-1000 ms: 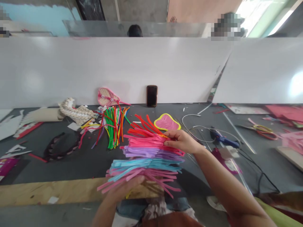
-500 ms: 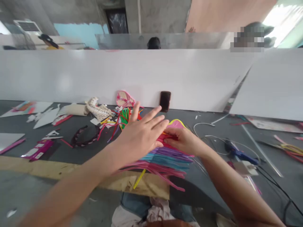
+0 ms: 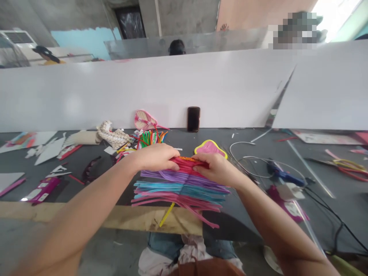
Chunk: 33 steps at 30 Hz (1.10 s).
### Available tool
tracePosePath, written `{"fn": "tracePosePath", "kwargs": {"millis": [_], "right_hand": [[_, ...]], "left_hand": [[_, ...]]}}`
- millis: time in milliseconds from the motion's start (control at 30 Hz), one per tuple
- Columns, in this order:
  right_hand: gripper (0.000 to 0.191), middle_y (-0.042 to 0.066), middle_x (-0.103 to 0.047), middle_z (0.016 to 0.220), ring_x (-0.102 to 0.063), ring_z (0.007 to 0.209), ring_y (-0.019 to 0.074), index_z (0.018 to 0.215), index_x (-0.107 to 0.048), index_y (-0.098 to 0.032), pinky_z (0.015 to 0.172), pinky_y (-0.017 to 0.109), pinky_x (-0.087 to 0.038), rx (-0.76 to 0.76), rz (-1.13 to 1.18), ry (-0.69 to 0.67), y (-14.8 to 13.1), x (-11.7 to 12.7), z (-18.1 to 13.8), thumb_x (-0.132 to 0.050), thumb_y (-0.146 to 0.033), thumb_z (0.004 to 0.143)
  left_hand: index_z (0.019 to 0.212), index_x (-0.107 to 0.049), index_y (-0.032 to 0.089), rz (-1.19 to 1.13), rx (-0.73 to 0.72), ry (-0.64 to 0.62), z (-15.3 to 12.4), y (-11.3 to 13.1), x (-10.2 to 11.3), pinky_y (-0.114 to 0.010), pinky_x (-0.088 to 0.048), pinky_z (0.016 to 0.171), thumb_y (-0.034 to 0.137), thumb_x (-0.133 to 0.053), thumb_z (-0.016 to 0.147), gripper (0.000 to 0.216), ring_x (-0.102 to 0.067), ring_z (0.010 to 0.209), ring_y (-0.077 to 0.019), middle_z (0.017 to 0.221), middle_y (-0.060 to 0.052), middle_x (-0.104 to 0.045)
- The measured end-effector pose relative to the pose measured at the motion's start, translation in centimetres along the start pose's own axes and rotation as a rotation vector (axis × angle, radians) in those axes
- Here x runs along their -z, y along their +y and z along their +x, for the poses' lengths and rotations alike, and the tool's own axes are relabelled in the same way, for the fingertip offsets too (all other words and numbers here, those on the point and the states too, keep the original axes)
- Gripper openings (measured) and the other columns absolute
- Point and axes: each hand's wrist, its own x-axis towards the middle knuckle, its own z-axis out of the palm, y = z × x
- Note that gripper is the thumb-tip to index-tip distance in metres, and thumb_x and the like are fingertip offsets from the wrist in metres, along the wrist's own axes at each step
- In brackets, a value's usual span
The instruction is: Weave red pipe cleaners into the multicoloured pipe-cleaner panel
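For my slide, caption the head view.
Left hand and right hand hold the red part of a multicoloured pipe-cleaner piece at a dark table.

One head-worn camera looks forward and down over the dark table (image 3: 181, 138).

Fuzzy strips (image 3: 181, 188): spread left to right in bands
Colours, near to far: pink, light blue, purple, red, orange
Yellow stem (image 3: 167, 215): juts nearward, slanting left
Place: over worktop's (image 3: 215, 134) near edge
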Motion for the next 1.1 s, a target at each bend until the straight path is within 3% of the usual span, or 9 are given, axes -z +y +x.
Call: {"fn": "tracePosePath", "kwargs": {"millis": [167,300,400,467,567,767,933,1100], "right_hand": [[0.034,0.006,-0.073,0.105,-0.067,0.094,0.0190,0.118,-0.066,-0.018,0.081,0.030,-0.051,0.042,0.161,-0.024,1.6,0.1,0.1,-0.057,-0.035,0.090],[0.060,0.011,-0.065,0.128,-0.063,0.114,0.0259,0.137,-0.054,-0.017,0.097,0.039,-0.049,0.025,0.146,-0.074,2.8,0.7,-0.6,-0.057,-0.053,0.089],[0.080,0.013,-0.060,0.136,-0.059,0.120,0.0301,0.145,-0.044,-0.018,0.101,0.044,-0.047,-0.012,0.141,-0.136,3.8,1.0,-1.3,-0.064,-0.062,0.081],[0.082,0.012,-0.062,0.132,-0.061,0.115,0.0289,0.143,-0.046,-0.019,0.097,0.042,-0.050,-0.021,0.181,-0.194,4.5,1.0,-1.6,-0.067,-0.065,0.077],[0.071,0.009,-0.069,0.115,-0.065,0.099,0.0243,0.130,-0.056,-0.016,0.084,0.035,-0.053,-0.052,0.210,-0.286,5.4,0.7,-1.7,-0.062,-0.066,0.080],[0.053,0.003,-0.067,0.094,-0.061,0.083,0.0177,0.102,-0.062,-0.015,0.071,0.027,-0.050,-0.109,0.351,-0.392,6.7,-0.6,-2.0,-0.056,-0.065,0.084],[0.053,0.002,-0.065,0.088,-0.058,0.078,0.0152,0.101,-0.063,-0.013,0.072,0.027,-0.047,-0.120,0.467,-0.440,7.7,-1.8,-2.1,-0.057,-0.063,0.085],[0.056,-0.001,-0.061,0.078,-0.052,0.069,0.0124,0.099,-0.064,-0.012,0.062,0.023,-0.043,-0.131,0.493,-0.426,8.5,-2.8,-1.8,-0.057,-0.066,0.083]], "left_hand": [[0.074,-0.064,0.018,-0.178,-0.050,-0.067,0.8,-0.5,0.7,-0.024,-0.033,0.057,0.037,-0.059,0.084,0.022,-0.055,0.061,-0.0129,0.069,0.002,-0.063],[0.080,-0.066,0.018,-0.420,-0.050,-0.150,1.1,-1.7,0.6,-0.022,-0.036,0.057,0.039,-0.060,0.082,0.022,-0.055,0.063,-0.0127,0.072,0.002,-0.064],[0.082,-0.067,0.017,-0.554,-0.039,-0.174,1.5,-2.9,-0.2,-0.021,-0.038,0.058,0.045,-0.061,0.081,0.028,-0.056,0.065,-0.0127,0.073,0.002,-0.064],[0.082,-0.067,0.017,-0.600,-0.034,-0.179,1.8,-3.5,-1.1,-0.021,-0.039,0.058,0.049,-0.064,0.079,0.032,-0.055,0.064,-0.0123,0.073,0.002,-0.064],[0.084,-0.068,0.017,-0.675,-0.008,-0.195,2.4,-4.1,-2.5,-0.021,-0.039,0.058,0.053,-0.067,0.075,0.037,-0.055,0.066,-0.0127,0.075,0.002,-0.065],[0.084,-0.068,0.016,-0.833,0.012,-0.258,3.4,-4.8,-5.6,-0.022,-0.041,0.058,0.056,-0.071,0.071,0.043,-0.056,0.065,-0.0131,0.073,0.001,-0.065],[0.088,-0.068,0.016,-1.000,0.020,-0.316,4.2,-6.0,-8.6,-0.023,-0.043,0.062,0.058,-0.075,0.068,0.047,-0.059,0.067,-0.0138,0.077,0.001,-0.069],[0.097,-0.067,0.016,-0.994,0.019,-0.298,4.6,-6.7,-10.7,-0.023,-0.045,0.068,0.059,-0.073,0.072,0.050,-0.061,0.074,-0.0142,0.088,0.000,-0.070]]}}
